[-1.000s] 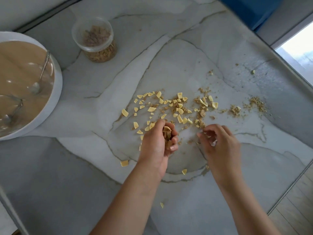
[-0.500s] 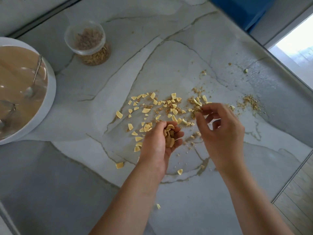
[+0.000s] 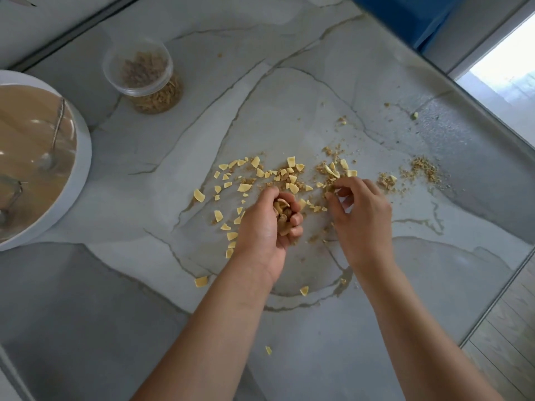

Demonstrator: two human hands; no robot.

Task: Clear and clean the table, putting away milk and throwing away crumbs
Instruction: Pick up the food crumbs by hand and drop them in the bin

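On the table (image 3: 289,111), the left hand (image 3: 269,227) cups gathered crumbs (image 3: 280,209) in curled fingers, evidently as a store, while the right hand (image 3: 362,218) pinches more from the scatter just beyond both hands.

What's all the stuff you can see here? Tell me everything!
table: one, grey-white marble, under everything.
bowl: one, white, left edge, holding tan liquid.
metal utensils: two, silver, lying in the bowl.
tub: one, clear, brown cereal inside, far left of the table.
yellow flakes: many, scattered mid-table; some in the left hand.
brown crumbs: several little heaps, right of the flakes.
blue object: one, top right, beyond the table.
wooden floor: pale, bottom right.
left hand: one, grips a heap of flakes.
right hand: one, pinches crumbs.
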